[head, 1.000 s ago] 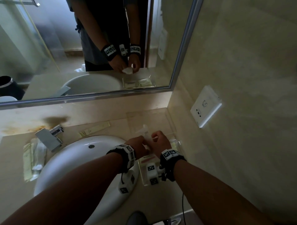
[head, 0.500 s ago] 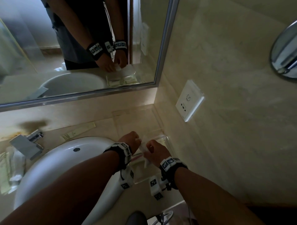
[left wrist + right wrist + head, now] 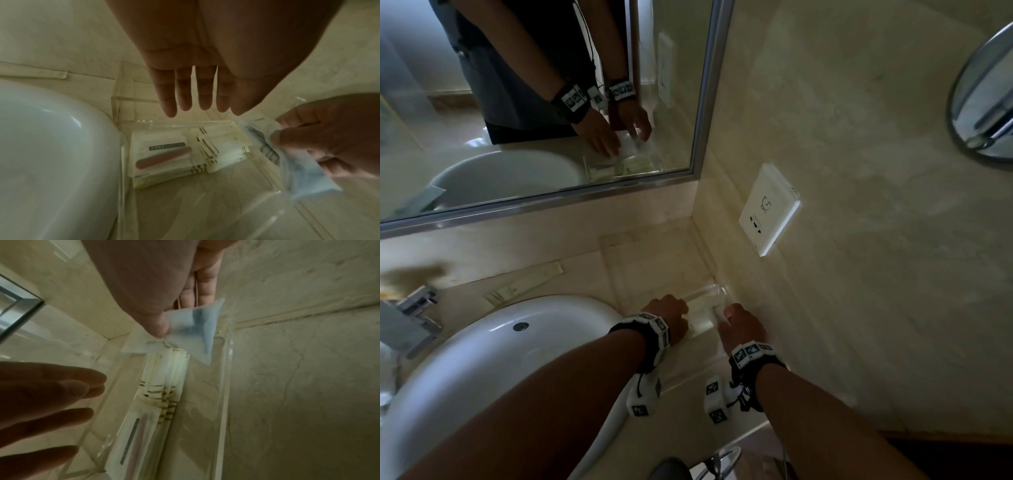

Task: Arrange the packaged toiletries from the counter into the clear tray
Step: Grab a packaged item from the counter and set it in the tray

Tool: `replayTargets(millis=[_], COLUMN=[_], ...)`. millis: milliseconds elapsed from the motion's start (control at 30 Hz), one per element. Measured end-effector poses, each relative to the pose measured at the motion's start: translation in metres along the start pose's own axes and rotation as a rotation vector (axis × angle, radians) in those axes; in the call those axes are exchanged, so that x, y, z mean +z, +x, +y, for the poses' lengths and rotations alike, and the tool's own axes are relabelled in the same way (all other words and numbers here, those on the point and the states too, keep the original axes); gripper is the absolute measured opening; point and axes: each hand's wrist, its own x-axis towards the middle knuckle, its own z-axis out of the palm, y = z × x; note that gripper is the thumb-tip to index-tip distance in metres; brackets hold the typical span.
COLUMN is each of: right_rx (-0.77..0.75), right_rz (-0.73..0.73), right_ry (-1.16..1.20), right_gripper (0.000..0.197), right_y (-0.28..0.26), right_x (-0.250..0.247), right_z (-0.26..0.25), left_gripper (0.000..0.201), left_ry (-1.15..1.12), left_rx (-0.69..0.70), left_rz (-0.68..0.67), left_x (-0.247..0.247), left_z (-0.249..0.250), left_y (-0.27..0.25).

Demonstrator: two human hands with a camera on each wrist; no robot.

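1. A clear tray (image 3: 123, 162) is seen on the counter (image 3: 592, 270), set in the corner where the back wall meets the right-hand wall, just beside the white basin (image 3: 493, 346).
2. A translucent, bluish-white packet (image 3: 191, 331) is pinched between the thumb and fingers of the right hand (image 3: 743, 329); it is held over the tray's right-hand side, near the wall.
3. In the left wrist view the same packet (image 3: 287, 155) is shown crumpled in the right hand (image 3: 333, 134), at the tray's right wall.
4. The left hand (image 3: 197, 78) is held over the tray's left part with its fingers (image 3: 184, 97) straight and slightly spread; nothing is gripped by it.
5. Whether the left hand touches the tray's rim cannot be told.
6. On the tray's floor, a flat packet with a pink oblong item (image 3: 162, 155) is laid at the basin side.
7. Next to it, a fanned stack of cream sachets with dark stripes (image 3: 218, 146) is laid, touching that packet.
8. A long, narrow cream packet (image 3: 524, 286) is left on the counter behind the basin, along the back edge, well apart from the tray.
9. A white wall socket (image 3: 768, 209) is fixed on the right-hand wall above the tray.
10. Both hands are reflected in the mirror (image 3: 702, 102).
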Motion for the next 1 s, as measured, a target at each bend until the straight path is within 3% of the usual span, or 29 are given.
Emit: replayTargets(millis=[200,467,667,767,900,1000], right_rx=[0.001,0.04,0.076,-0.025,-0.055,-0.042], right_rz=[0.063,0.053,0.049,0.055,-0.029,-0.093], right_ry=[-0.156,-0.165,-0.141,-0.214,-0.135,-0.169], right_gripper=[0.023,0.026,0.047,0.057,0.053,0.061], right_y=[0.012,0.027,0.017,0.007,0.003,0.002], right_x=[0.009,0.024,0.026,0.027,0.027,0.031], right_z=[0.003,-0.001,-0.004,-0.006,-0.007,-0.006], left_gripper=[0.039,0.059,0.064,0.066,0.074,0.068], left_ry=[0.167,0.401,0.413,0.406,0.352,0.359], left_rx=[0.062,0.215,0.213,0.219,0.216,0.238], left_rz=[-0.067,-0.196,-0.234,-0.211,-0.223,-0.211], left_x=[0.013,0.036,0.049,0.051,0.051,0.052], left_z=[0.009,0.019,0.02,0.017,0.015,0.011], left_y=[0.006,0.034,0.039,0.04,0.042,0.043])
